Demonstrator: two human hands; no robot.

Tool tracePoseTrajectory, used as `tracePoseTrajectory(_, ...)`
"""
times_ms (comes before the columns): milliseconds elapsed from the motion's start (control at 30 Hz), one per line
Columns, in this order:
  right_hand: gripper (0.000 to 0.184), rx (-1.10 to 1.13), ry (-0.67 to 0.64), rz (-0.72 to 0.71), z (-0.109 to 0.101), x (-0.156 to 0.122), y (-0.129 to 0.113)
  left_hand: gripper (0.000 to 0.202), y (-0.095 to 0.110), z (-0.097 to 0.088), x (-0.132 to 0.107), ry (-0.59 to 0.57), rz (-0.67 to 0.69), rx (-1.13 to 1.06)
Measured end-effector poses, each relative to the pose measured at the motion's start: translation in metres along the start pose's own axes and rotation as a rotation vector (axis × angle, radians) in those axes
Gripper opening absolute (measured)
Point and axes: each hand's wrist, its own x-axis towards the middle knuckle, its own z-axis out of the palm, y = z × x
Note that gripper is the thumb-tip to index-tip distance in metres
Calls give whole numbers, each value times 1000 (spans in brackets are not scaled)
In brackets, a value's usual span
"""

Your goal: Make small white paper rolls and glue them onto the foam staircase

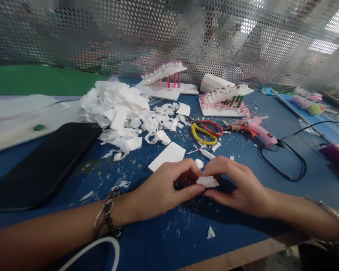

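Note:
Between the fingertips of both hands is a small white piece of paper [207, 182], held just above the blue table. My left hand [169, 184] pinches its left end with thumb and fingers. From the other side, my right hand [237, 184] has its thumb and fingers curled round the right end. Just beyond the fingers lie a small white scrap [199, 163] and a white pen-like tool [206, 153]. A flat white card [167, 156] rests beyond my left hand. Scissors [205, 132] with red and yellow handles lie farther back.
A heap of torn white paper [115, 105] covers the back left, beside a black phone-like slab [45, 165]. Two small white stair models [165, 75] stand at the back. A pink glue gun [261, 131] with a black cord [305, 165] lies right. Perforated metal [130, 37] walls the far side.

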Motion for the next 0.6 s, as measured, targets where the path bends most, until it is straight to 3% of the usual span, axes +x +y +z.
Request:
tracePoseTrajectory(267, 14, 80, 48, -38, -1, 2, -3, 17, 6, 0, 1, -86, -77, -247)
tracePoseTrajectory(400, 12, 88, 63, -29, 0, 3, -2, 29, 7, -1, 1, -111, -40, -362)
tracePoseTrajectory(600, 10, 63, 84, 49, -1, 4, -2, 19, 4, -4, 4, 127, -50, -239)
